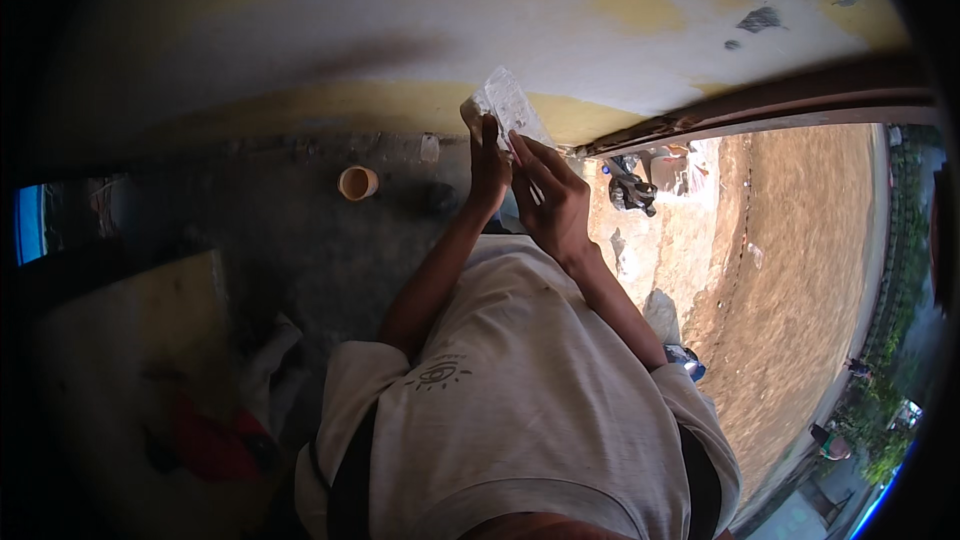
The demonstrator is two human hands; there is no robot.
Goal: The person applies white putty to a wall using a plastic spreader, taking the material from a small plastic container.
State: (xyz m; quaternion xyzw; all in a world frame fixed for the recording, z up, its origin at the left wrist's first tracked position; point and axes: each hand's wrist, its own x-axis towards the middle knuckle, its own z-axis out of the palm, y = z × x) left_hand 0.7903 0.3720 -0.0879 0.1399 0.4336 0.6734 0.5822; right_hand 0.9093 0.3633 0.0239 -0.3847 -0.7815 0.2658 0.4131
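Observation:
My left hand [489,169] grips a flat, pale plate [517,109] smeared with a white, putty-like paste, its thumb along the near side. Close beside it, my right hand [555,199] has its fingers bent around a thin tool, of which a narrow light strip [535,192] shows below the fingers. The right fingertips meet the lower edge of the plate; whether the tool is a scraper is hidden by the hand. Both hands are raised in front of my chest, near a yellow wall [420,101] with broad white patches [480,7].
An open bucket [358,184] stands on the dark floor [300,217] by the wall's foot. A brown frame [750,105] edges the opening at right. Outside are a black plastic bag [632,193], bare ground [810,240] and a distant person [829,444]. Red cloth [217,439] lies lower left.

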